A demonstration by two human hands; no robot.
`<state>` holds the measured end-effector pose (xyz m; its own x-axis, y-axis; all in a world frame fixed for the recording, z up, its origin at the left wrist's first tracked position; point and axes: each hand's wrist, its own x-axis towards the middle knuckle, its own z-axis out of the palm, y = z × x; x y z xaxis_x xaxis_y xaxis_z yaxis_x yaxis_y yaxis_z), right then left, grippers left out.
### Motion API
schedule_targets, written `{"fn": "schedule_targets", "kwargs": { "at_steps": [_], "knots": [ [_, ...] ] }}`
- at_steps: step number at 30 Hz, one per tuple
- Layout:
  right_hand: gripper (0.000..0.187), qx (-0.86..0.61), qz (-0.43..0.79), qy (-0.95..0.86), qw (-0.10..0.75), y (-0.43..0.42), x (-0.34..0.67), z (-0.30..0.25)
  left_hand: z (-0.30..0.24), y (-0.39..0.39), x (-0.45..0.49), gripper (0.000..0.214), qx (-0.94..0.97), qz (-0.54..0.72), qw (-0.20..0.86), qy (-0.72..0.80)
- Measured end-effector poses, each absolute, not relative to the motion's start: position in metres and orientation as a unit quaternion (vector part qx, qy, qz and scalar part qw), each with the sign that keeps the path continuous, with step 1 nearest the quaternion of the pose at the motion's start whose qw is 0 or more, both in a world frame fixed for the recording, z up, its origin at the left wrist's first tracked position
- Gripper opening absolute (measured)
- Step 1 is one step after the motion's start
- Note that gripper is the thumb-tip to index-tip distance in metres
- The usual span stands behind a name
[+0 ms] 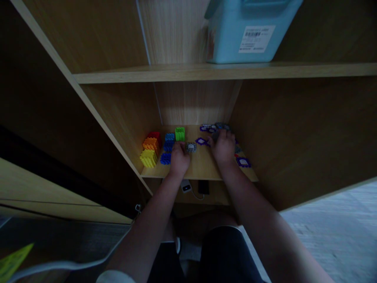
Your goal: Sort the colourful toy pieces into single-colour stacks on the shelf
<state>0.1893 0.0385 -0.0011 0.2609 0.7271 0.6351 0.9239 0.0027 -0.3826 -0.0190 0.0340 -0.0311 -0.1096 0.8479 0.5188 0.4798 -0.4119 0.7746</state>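
On the lower shelf, my left hand [180, 158] has its fingers curled together between blue interlocking building pieces [165, 158] and a grey building piece [191, 147]. Whatever those fingers hold, if anything, is hidden. My right hand [224, 149] is closed over the right side of the shelf, with a dark grey building piece [215, 136] at its fingertips. Beside its thumb lies a purple building piece [201, 141]. More purple and grey pieces [207, 128] lie behind this hand, and another purple piece [243, 162] rests to its right.
Stacks of yellow [149, 158], orange [151, 144] and red pieces [155, 136] line the left side; a green stack [180, 134] stands farther back. Overhead, a light-blue bin [244, 43] sits on the upper shelf [176, 74]. Below is a white device [185, 186] with a cable.
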Motion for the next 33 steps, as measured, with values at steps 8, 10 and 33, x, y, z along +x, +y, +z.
{"fn": "schedule_targets", "kwargs": {
  "at_steps": [8,10,33],
  "knots": [
    [0.043,-0.651,-0.093,-0.612,0.439,0.040,0.190,-0.003,-0.029,0.033,-0.018,0.012,0.649,0.540,0.161,0.512],
    [0.043,-0.644,-0.087,-0.614,0.448,0.042,0.191,-0.004,-0.029,0.033,-0.018,0.012,0.650,0.539,0.160,0.512],
    [0.042,-0.637,-0.021,-0.545,0.545,0.054,0.207,-0.013,-0.031,0.034,-0.018,0.010,0.647,0.545,0.177,0.504]
  ]
}}
